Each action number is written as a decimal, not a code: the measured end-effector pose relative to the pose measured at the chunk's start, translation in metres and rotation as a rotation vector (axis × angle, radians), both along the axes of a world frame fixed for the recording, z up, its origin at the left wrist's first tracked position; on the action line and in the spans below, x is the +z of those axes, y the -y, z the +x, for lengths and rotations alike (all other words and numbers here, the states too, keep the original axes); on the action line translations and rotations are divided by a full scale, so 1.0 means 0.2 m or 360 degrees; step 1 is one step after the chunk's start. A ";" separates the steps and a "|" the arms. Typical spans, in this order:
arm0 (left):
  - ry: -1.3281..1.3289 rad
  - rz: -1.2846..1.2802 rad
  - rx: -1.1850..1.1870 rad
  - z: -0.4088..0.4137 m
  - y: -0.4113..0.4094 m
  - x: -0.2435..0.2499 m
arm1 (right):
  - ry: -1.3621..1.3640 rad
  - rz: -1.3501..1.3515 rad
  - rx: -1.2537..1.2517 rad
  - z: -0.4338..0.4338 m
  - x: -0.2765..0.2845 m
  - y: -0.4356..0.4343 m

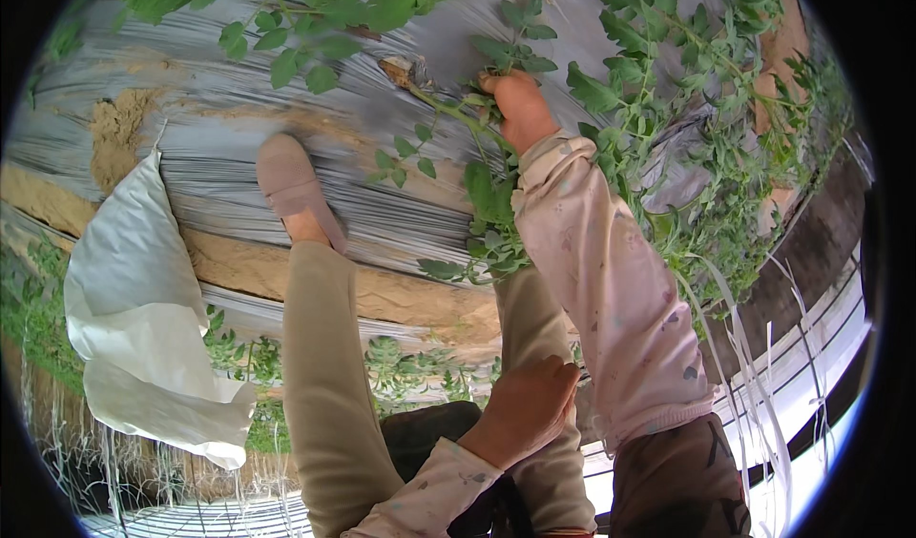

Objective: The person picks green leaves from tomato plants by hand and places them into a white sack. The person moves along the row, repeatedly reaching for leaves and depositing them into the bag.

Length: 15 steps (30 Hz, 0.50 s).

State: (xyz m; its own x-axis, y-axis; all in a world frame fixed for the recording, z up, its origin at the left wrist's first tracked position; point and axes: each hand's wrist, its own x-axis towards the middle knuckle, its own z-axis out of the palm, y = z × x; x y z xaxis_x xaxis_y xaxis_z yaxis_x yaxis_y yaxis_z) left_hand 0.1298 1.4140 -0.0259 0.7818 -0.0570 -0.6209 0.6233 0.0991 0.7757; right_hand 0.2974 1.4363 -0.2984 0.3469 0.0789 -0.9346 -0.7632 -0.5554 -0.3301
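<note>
My right hand [521,109], in a pink printed sleeve, reaches to the ground in front of me, its fingers closed on a leafy shoot of a tomato plant [458,112]. Leaves partly hide its fingertips. The plant's thick green stem lies slanting over grey plastic mulch film [401,194], beside a torn, brownish patch. Over my right thigh, nearer my body, my left hand [526,411] is closed in a fist; nothing shows in it, though its palm is hidden. More leaves [490,194] of the plant hang below my right wrist.
A white sack [136,273] stands at the left beside a soil heap [120,137]. My left foot, in a pinkish shoe [290,173], rests on the film. Dense tomato foliage [715,202] fills the right side, with white strings [751,352] hanging nearby. Bare soil [401,295] runs crosswise below.
</note>
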 end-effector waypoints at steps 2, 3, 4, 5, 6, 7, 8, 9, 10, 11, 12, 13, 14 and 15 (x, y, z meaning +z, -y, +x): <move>0.0000 -0.0010 -0.0074 0.00 0.00 -0.04 | -0.0321 0.0406 -0.0266 0.02 0.22 -0.15; 0.0015 0.0018 -0.0099 0.02 0.00 -0.04 | -0.0305 0.0597 -0.0228 0.04 0.39 -0.22; 0.0015 0.0072 -0.0114 0.02 -0.01 -0.04 | -0.0308 0.0812 -0.0179 0.04 0.57 -0.29; 0.0016 0.0113 -0.0136 0.03 -0.01 -0.04 | -0.0363 0.0943 -0.0143 0.08 0.74 -0.31; 0.0022 0.0142 -0.0160 0.03 -0.01 -0.05 | -0.0410 0.1069 -0.0112 0.11 0.86 -0.28; 0.0040 0.0163 -0.0185 0.05 -0.01 -0.06 | -0.0339 0.1138 -0.0085 0.16 0.94 -0.19; 0.0042 0.0195 -0.0206 0.05 0.00 -0.06 | -0.0283 0.1218 -0.0056 0.22 1.02 -0.09; 0.0047 0.0222 -0.0227 0.07 0.00 -0.06 | -0.0224 0.1291 -0.0027 0.29 1.08 0.02; 0.0013 0.0242 -0.0270 0.09 -0.01 -0.06 | -0.0197 0.1303 -0.0227 0.35 1.11 0.14; 0.0009 0.0261 -0.0255 0.11 0.00 -0.06 | -0.0160 0.1310 -0.0426 0.39 1.12 0.27; -0.0006 0.0285 -0.0240 0.13 0.00 -0.07 | -0.0108 0.1203 -0.0516 0.42 1.12 0.40; -0.0019 0.0306 -0.0227 0.14 0.00 -0.08 | -0.0056 0.1094 -0.0608 0.43 1.13 0.51; -0.0061 0.0294 -0.0223 0.17 0.00 -0.08 | -0.0075 0.1061 -0.0614 0.42 1.13 0.61; -0.0078 0.0321 -0.0206 0.18 0.01 -0.09 | -0.0097 0.1023 -0.0629 0.39 1.14 0.71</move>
State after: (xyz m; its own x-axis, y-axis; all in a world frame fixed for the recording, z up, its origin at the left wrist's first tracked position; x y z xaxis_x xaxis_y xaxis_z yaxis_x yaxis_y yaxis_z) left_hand 0.1658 1.4129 -0.0443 0.7448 -0.0259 -0.6668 0.6580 -0.1381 0.7402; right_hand 0.3755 1.2942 -0.0708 0.4119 0.4955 -0.7648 -0.8927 0.0511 -0.4477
